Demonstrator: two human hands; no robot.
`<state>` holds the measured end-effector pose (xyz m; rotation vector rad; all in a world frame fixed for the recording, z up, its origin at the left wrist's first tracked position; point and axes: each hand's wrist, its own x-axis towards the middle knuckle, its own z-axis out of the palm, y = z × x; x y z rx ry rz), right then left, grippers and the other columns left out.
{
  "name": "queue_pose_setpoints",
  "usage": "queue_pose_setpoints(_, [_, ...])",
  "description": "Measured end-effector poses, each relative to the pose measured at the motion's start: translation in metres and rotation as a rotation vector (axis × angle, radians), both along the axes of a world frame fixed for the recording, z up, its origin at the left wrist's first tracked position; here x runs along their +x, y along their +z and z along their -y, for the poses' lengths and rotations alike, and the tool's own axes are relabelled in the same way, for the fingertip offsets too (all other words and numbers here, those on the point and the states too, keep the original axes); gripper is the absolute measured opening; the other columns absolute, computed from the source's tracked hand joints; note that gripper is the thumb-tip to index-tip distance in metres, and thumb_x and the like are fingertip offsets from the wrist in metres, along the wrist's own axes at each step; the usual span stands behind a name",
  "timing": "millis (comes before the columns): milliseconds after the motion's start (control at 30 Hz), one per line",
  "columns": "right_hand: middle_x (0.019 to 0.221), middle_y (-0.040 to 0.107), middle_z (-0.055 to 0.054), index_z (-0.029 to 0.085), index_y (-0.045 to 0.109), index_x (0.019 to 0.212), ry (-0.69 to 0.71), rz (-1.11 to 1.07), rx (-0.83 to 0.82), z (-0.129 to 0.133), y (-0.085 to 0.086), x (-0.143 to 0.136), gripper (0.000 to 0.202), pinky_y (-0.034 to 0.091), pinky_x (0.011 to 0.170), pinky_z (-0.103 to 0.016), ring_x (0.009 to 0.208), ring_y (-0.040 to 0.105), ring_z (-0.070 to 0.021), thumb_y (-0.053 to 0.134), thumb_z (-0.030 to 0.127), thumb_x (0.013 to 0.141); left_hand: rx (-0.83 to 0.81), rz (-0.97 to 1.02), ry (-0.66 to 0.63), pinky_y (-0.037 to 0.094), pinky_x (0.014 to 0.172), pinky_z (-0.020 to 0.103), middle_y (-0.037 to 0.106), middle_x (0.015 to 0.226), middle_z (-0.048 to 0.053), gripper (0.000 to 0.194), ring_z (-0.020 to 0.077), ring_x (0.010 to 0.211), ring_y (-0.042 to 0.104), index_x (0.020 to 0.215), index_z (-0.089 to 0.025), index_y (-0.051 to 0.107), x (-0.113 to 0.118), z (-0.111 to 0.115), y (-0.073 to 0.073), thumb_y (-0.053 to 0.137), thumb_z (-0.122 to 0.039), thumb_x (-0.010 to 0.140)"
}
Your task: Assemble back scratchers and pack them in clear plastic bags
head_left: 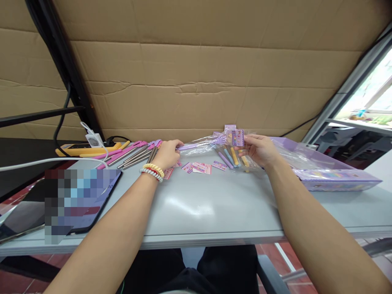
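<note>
Holding a lilac back scratcher [192, 145] in a clear plastic sleeve [201, 149] over the back of the counter [190, 212], with the left hand [168, 154] clamped on the handle end and the right hand [256, 149] pinching a printed card [238, 138]. Probably light, stiff lengthwise, slippery in the sleeve; best gripped at the handle, with the bendable card pinched gently.

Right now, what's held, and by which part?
Left hand: slender purple stick in clear plastic, left end. Right hand: small purple printed card, right edge.
</note>
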<state>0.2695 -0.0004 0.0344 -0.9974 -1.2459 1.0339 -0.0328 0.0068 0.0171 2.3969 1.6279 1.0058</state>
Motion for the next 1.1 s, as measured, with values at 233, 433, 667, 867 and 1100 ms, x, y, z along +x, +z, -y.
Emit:
queue_pose_setpoints(233, [0.078, 0.068, -0.008, 0.015, 0.068, 0.081, 0.012, -0.058, 0.005, -0.0008, -0.0007, 0.0008, 0.029, 0.053, 0.042, -0.027, 0.060, 0.065, -0.0195, 0.074, 0.036, 0.062, 0.004, 0.003, -0.007, 0.046, 0.091, 0.028, 0.070, 0.102, 0.006, 0.040, 0.0183, 0.096, 0.062, 0.104, -0.015, 0.067, -0.0002, 0.0001, -0.0001, 0.046, -0.006, 0.071])
queue_pose_setpoints(433, [0.070, 0.066, -0.004, 0.016, 0.066, 0.070, 0.019, 0.002, 0.014, -0.0018, -0.0030, 0.0026, 0.030, 0.054, 0.044, -0.026, 0.061, 0.065, -0.0178, 0.081, 0.035, 0.054, 0.007, 0.000, -0.009, 0.046, 0.090, 0.027, 0.070, 0.102, 0.006, 0.040, 0.0179, 0.096, 0.062, 0.104, -0.015, 0.067, -0.0001, 0.0004, -0.0004, 0.046, -0.005, 0.071])
queue_pose_setpoints(667, [0.061, 0.063, -0.002, 0.015, 0.063, 0.069, -0.064, 0.030, 0.024, -0.0055, -0.0058, 0.0043, 0.028, 0.053, 0.043, -0.022, 0.057, 0.065, -0.0163, 0.083, 0.025, 0.053, 0.009, -0.005, -0.014, 0.047, 0.089, 0.028, 0.070, 0.100, 0.006, 0.040, 0.0186, 0.094, 0.063, 0.102, -0.016, 0.067, 0.0001, 0.0017, 0.0003, 0.046, -0.006, 0.071])
queue_pose_setpoints(867, [0.055, 0.060, -0.002, 0.013, 0.060, 0.064, -0.213, 0.085, -0.020, -0.0038, -0.0030, 0.0040, 0.021, 0.052, 0.040, -0.021, 0.049, 0.063, -0.0144, 0.080, 0.016, 0.057, 0.000, -0.012, -0.005, 0.046, 0.090, 0.027, 0.070, 0.100, 0.005, 0.041, 0.0177, 0.095, 0.062, 0.102, -0.016, 0.067, -0.0003, 0.0017, 0.0007, 0.046, -0.005, 0.070])
queue_pose_setpoints(1100, [0.055, 0.063, -0.004, 0.015, 0.060, 0.061, -0.247, 0.124, -0.003, -0.0024, -0.0023, 0.0019, 0.022, 0.051, 0.040, -0.021, 0.050, 0.062, -0.0145, 0.080, 0.011, 0.055, -0.005, -0.038, -0.004, 0.046, 0.089, 0.027, 0.070, 0.099, 0.005, 0.040, 0.0181, 0.095, 0.062, 0.102, -0.016, 0.067, 0.0002, 0.0031, 0.0017, 0.045, -0.005, 0.071])
